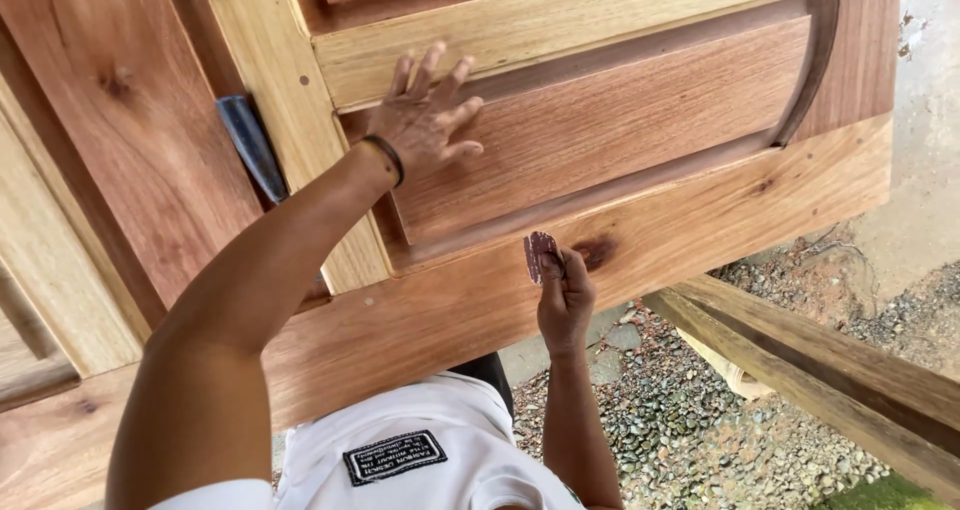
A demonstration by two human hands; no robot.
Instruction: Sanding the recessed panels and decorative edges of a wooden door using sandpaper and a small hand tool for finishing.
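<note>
A large panelled wooden door (640, 220) lies flat in front of me, with reddish raised panels and paler rails. My left hand (428, 118) rests flat on the raised panel (620, 120), fingers spread, a dark band on the wrist. My right hand (563, 295) pinches a small folded piece of reddish-brown sandpaper (540, 253) and presses it against the door's bottom rail, just left of a dark knot (597, 253).
A dark blue-grey tool (253, 148) lies on the door to the left of my left arm. Wooden beams (820, 370) run under the door at the right. Gravel ground (680, 420) shows below, with concrete at the far right.
</note>
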